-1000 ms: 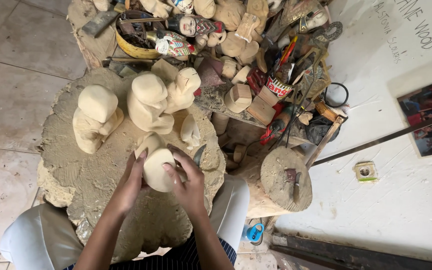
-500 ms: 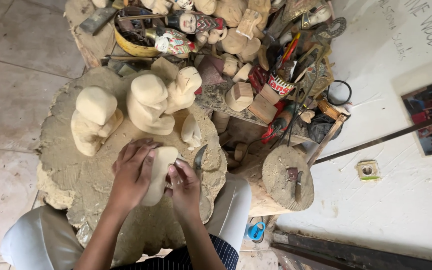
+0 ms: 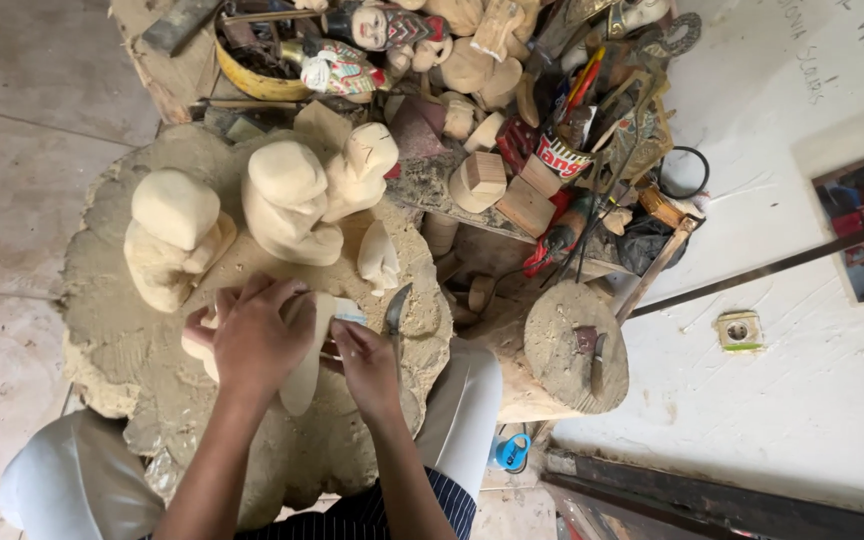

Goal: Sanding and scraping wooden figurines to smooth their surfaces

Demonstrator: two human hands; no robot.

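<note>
My left hand [image 3: 252,338] lies over a pale, unfinished wooden carving [image 3: 304,375] and presses it flat on the big rough stump [image 3: 112,340]. My right hand [image 3: 367,360] is right beside it. Its fingertips pinch a small whitish strip [image 3: 348,315], maybe sandpaper, against the carving's upper edge. A curved knife [image 3: 395,308] lies on the stump just right of my right hand, touching neither hand.
Three pale rough-carved figures [image 3: 167,235] [image 3: 287,200] [image 3: 362,165] stand at the stump's far side, with a small one [image 3: 379,258] near the knife. Beyond them are painted figures, wood blocks [image 3: 482,178] and a can of tools [image 3: 560,155]. A smaller stump [image 3: 572,345] sits to the right.
The carving went from being held up between both hands to lying along the stump. My left hand slid over it. My right hand shifted to its right side.
</note>
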